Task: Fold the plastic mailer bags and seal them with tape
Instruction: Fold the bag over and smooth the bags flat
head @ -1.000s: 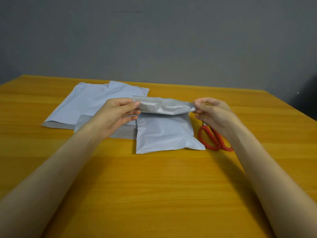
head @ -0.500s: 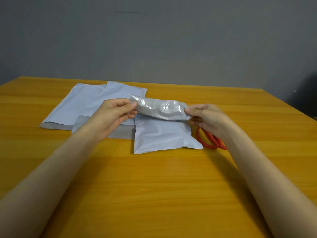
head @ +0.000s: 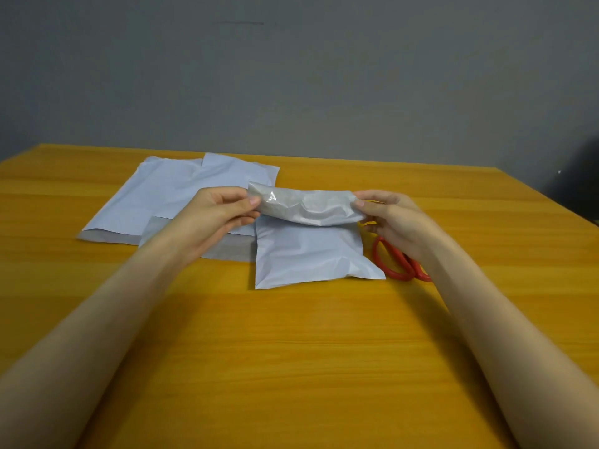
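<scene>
A white plastic mailer bag [head: 308, 254] lies on the wooden table [head: 291, 351] in front of me, its grey top flap [head: 308, 207] lifted and curled toward me. My left hand [head: 220, 212] pinches the flap's left end between thumb and fingers. At the flap's right end, my right hand [head: 392, 218] pinches it the same way. Two more flat white mailer bags [head: 168, 196] lie overlapped at the back left, partly behind my left hand. No tape is in view.
Red-handled scissors [head: 398, 260] lie on the table just right of the bag, partly under my right wrist. A grey wall stands behind the table's far edge. Bare wood spreads across the near half of the table between my forearms.
The flap has been rolled further down toward me over the bag. My hands have shifted slightly along its ends and keep their pinch.
</scene>
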`<state>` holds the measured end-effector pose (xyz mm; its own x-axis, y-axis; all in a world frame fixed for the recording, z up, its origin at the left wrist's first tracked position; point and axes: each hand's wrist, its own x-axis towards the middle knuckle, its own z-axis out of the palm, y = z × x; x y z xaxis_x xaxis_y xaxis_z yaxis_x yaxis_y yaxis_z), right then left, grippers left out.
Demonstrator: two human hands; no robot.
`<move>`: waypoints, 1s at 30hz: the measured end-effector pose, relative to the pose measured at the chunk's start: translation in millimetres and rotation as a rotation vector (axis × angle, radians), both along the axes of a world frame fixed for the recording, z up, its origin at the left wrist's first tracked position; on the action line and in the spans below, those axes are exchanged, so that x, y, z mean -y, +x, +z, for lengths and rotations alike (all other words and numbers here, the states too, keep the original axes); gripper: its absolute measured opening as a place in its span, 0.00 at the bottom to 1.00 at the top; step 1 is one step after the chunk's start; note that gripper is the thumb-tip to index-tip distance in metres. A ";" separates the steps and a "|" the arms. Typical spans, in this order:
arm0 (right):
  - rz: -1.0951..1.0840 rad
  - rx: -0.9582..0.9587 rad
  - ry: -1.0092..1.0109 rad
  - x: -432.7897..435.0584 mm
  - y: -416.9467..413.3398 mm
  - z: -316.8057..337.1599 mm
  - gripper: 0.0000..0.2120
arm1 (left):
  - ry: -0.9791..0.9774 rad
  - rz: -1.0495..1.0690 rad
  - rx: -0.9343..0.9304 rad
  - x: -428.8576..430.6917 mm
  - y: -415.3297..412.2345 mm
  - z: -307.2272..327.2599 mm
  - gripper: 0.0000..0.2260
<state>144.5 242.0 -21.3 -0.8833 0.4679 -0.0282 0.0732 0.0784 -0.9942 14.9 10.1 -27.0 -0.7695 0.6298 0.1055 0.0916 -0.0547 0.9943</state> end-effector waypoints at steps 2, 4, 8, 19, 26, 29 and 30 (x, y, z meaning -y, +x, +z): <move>-0.026 0.006 0.033 -0.7 -0.4 -1.2 0.05 | -0.014 -0.003 -0.006 0.4 -0.5 -0.4 0.06; -0.059 -0.003 0.052 0.1 -0.1 -1.9 0.04 | -0.026 0.004 -0.009 0.6 -0.8 -0.5 0.06; -0.120 -0.078 0.137 3.0 -2.2 -2.9 0.03 | -0.063 0.008 -0.040 0.3 -0.8 0.3 0.05; -0.133 -0.238 0.184 4.2 -1.8 -2.2 0.04 | -0.384 0.136 -0.346 -12.5 -10.5 27.6 0.13; -0.041 -0.264 0.157 -0.2 14.9 7.6 0.03 | -0.635 -0.198 -0.493 -29.8 -16.1 58.0 0.09; -0.093 -0.226 0.141 -6.0 17.9 9.5 0.03 | -0.569 -0.191 -0.490 -19.1 -10.9 52.9 0.05; -0.103 -0.210 0.135 -7.2 18.9 10.6 0.03 | -0.539 -0.169 -0.489 -14.6 -10.0 50.3 0.05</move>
<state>163.4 249.2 -10.7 -0.8106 0.5429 0.2193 -0.1188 0.2143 -0.9695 4.9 24.7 23.3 -0.6023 0.7964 0.0546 0.5640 0.3762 0.7351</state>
